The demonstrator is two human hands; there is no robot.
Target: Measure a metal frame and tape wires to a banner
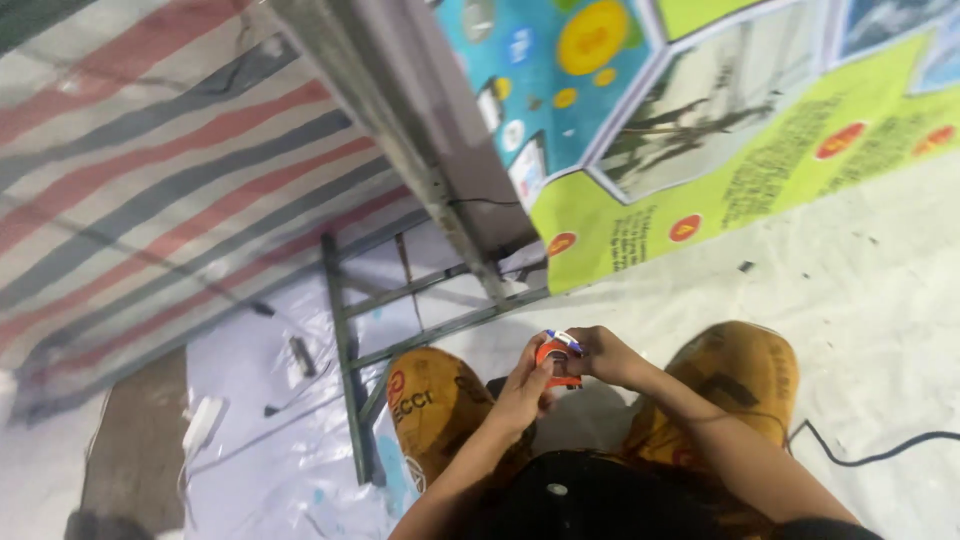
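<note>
- The left hand [522,388] closes around a small orange object [553,360] from below.
- The right hand [603,354] pinches its top, beside the blue-white tip [563,341].
- Both hover between the knees [432,402], above the white floor sheet [860,290].

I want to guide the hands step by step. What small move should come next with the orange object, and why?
Probably steady the orange object first: both the left hand and right hand pinch it between the knees, and its blue-white tip sits at the right fingers. What the object is cannot be told.
</note>
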